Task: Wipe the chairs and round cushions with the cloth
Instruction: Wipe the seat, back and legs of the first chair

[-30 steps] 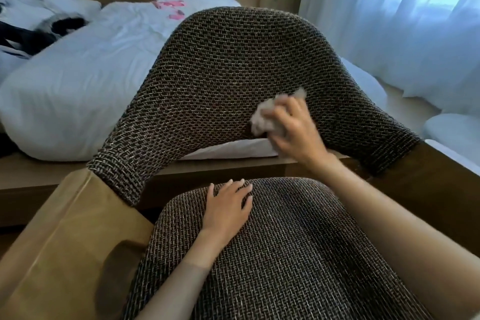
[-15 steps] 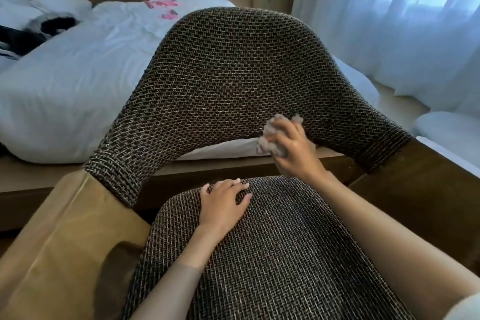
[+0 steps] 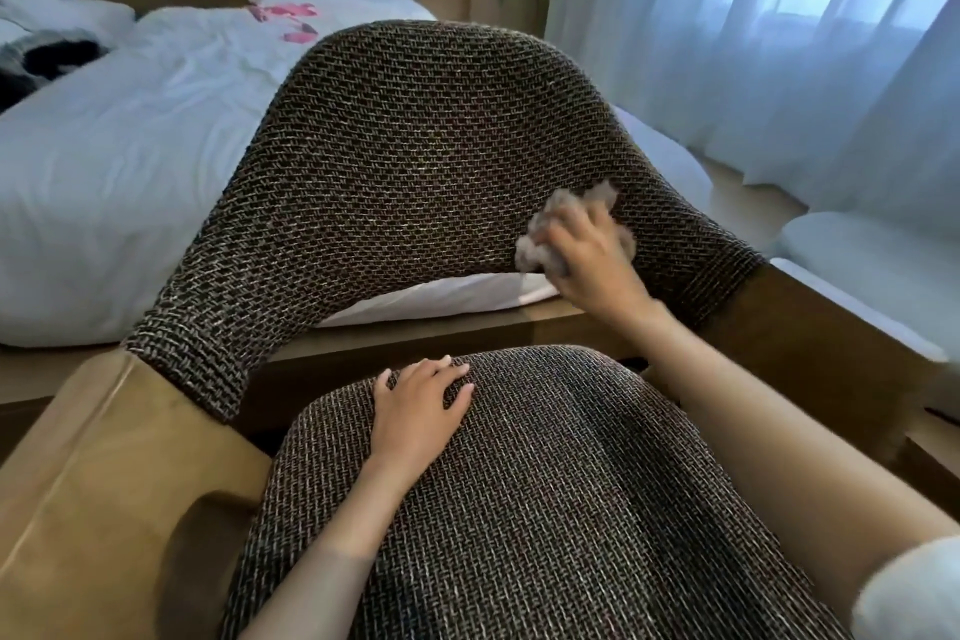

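In the head view, the person's right hand (image 3: pixel 587 260) has its fingers curled around a crumpled pale cloth (image 3: pixel 537 244) and presses it against the lower right part of the chair's woven backrest (image 3: pixel 415 161), just above the backrest's bottom edge, where the weave bends toward the right arm. The left hand (image 3: pixel 415 411) lies flat with relaxed, spread fingers on the back of the round cushion (image 3: pixel 545 509), holding nothing and apparently bracing the seat. A tan wooden armrest (image 3: pixel 104 483) frames the chair on the left. A white bed (image 3: pixel 130 172) stands close behind it and shows through the gap under the backrest, and a sheer curtain (image 3: pixel 779 42) hangs on the right. Judging from the hand's place, the backrest is being wiped, and the cushion, the arms and any other chair look yet to be done. The main risk is the coarse, open weave: it could catch the bunched cloth and drag it out of the fingers, or pull loose fibres. Wadded this tightly, the cloth touches only a small patch, so strips of the backrest may be skipped. A stroke carried too low could slip off the edge into the gap and brush the bed sheet.
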Tool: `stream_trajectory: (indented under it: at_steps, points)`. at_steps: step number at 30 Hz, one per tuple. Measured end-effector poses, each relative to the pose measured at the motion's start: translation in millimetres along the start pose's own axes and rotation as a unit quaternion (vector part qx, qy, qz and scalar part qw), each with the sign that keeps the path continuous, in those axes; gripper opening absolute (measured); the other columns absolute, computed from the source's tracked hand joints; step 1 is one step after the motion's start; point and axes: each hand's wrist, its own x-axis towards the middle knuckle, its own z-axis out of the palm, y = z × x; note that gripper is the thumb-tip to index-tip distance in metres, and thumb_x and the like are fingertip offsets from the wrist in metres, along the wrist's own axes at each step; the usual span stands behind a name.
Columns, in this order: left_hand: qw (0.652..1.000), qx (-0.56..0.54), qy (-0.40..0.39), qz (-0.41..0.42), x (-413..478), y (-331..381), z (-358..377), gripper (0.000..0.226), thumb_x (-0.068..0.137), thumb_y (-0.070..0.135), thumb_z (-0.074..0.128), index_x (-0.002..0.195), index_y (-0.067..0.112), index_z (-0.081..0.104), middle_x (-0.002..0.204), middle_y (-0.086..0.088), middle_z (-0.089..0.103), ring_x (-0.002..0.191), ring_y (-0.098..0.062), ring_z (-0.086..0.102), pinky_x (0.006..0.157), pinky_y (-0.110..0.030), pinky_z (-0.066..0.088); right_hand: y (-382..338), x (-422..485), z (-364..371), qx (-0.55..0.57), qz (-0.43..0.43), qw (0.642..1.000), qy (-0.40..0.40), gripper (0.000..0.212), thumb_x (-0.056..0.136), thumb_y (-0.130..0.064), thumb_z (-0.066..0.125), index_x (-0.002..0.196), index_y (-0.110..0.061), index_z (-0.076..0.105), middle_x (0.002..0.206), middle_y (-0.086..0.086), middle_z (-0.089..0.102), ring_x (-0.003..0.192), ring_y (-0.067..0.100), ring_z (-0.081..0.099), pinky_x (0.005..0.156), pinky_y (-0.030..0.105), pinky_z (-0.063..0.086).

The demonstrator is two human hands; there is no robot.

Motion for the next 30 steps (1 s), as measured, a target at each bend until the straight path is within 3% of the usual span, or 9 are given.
stream_trajectory:
  at_steps: [4, 8, 11, 15, 18, 19, 24, 27, 30]
  points:
    - [1.000, 0.003, -0.002, 0.007, -1.3, -1.4, 0.5, 0.043, 0.099, 0.052, 0.032, 0.138, 0.040, 0.044, 0.149, 0.014, 0.038, 0.140, -0.007, 0.029, 0.118, -0.046, 0.010, -13.9, -28.1, 3.9, 0.005, 0.003, 0.993, -0.120, 0.023, 0.088, -0.016, 0.061, 0.110, -0.008, 0.061, 0.126, 0.010, 0.049, 0.108, 0.026, 0.040, 0.090, 0.047, 0.044]
    - [1.000, 0.012, 0.007, 0.011, 0.1, -0.2, 0.6, 0.043, 0.099, 0.051, 0.033, 0.138, 0.039, 0.045, 0.148, 0.013, 0.040, 0.139, -0.008, 0.031, 0.117, -0.046, 0.013, -2.3, -6.6, -52.2, -0.018, 0.027, 0.999, -0.008, 0.033, 0.085, -0.027, 0.054, 0.115, -0.015, 0.061, 0.130, 0.005, 0.049, 0.113, 0.029, 0.041, 0.084, 0.036, 0.038]
    - [1.000, 0.016, 0.007, 0.010, -0.1, 0.1, 1.6, 0.042, 0.099, 0.051, 0.034, 0.137, 0.039, 0.045, 0.148, 0.013, 0.040, 0.139, -0.008, 0.031, 0.117, -0.047, 0.013, 18.5, -2.5, -75.0, -0.032, 0.079, 0.996, -0.008, 0.040, 0.077, -0.036, 0.053, 0.113, -0.021, 0.063, 0.128, 0.003, 0.052, 0.114, 0.032, 0.044, 0.089, 0.041, 0.039]
    - [1.000, 0.019, -0.004, 0.008, -1.2, 0.0, 1.0, 0.043, 0.100, 0.049, 0.032, 0.140, 0.038, 0.043, 0.151, 0.012, 0.037, 0.141, -0.009, 0.027, 0.118, -0.047, 0.011, 7.3, -42.7, -45.6, -0.072, 0.041, 0.992, -0.096, 0.028, 0.079, -0.042, 0.055, 0.091, -0.022, 0.070, 0.107, -0.005, 0.063, 0.096, 0.023, 0.051, 0.077, 0.039, 0.047]
    - [0.999, 0.038, -0.022, 0.016, -6.5, 1.1, -0.2, 0.045, 0.102, 0.045, 0.027, 0.145, 0.036, 0.035, 0.155, 0.009, 0.029, 0.145, -0.011, 0.020, 0.119, -0.046, 0.008, 1.0, -59.6, -37.0, -0.031, 0.073, 0.972, -0.221, 0.024, 0.078, -0.042, 0.066, 0.092, -0.022, 0.072, 0.104, -0.007, 0.063, 0.102, 0.019, 0.050, 0.080, 0.041, 0.048]
    - [0.998, 0.049, -0.028, 0.019, -9.4, 2.6, 0.1, 0.046, 0.102, 0.044, 0.024, 0.147, 0.036, 0.031, 0.156, 0.008, 0.026, 0.146, -0.012, 0.017, 0.119, -0.046, 0.007, -0.7, -60.4, -42.0, -0.014, 0.075, 0.971, -0.228, 0.024, 0.079, -0.041, 0.068, 0.093, -0.021, 0.072, 0.106, -0.005, 0.063, 0.105, 0.021, 0.050, 0.084, 0.042, 0.048]
    - [0.996, 0.077, -0.043, 0.020, -17.7, 9.3, 0.6, 0.050, 0.102, 0.044, 0.017, 0.151, 0.033, 0.018, 0.159, 0.004, 0.017, 0.148, -0.016, 0.009, 0.120, -0.048, 0.002, -3.8, -31.9, -100.2, -0.082, 0.068, 0.994, -0.022, 0.028, 0.082, -0.042, 0.061, 0.104, -0.026, 0.068, 0.120, -0.006, 0.059, 0.109, 0.023, 0.048, 0.083, 0.036, 0.042]
    - [0.995, 0.081, -0.049, 0.022, -19.5, 9.1, -0.2, 0.050, 0.102, 0.044, 0.017, 0.151, 0.034, 0.018, 0.160, 0.003, 0.016, 0.148, -0.017, 0.008, 0.120, -0.049, 0.001, 12.7, -27.9, -120.6, -0.172, 0.105, 0.977, -0.070, 0.029, 0.079, -0.037, 0.068, 0.104, -0.022, 0.067, 0.120, -0.001, 0.058, 0.111, 0.029, 0.047, 0.086, 0.041, 0.041]
    - [0.995, 0.076, -0.052, 0.023, -20.0, 8.4, -0.2, 0.050, 0.102, 0.045, 0.018, 0.151, 0.035, 0.020, 0.160, 0.003, 0.017, 0.148, -0.017, 0.009, 0.119, -0.048, 0.001, 17.6, -51.9, -108.7, -0.214, 0.039, 0.968, -0.126, 0.025, 0.073, -0.030, 0.073, 0.091, -0.013, 0.069, 0.107, 0.008, 0.062, 0.097, 0.033, 0.053, 0.081, 0.043, 0.043]
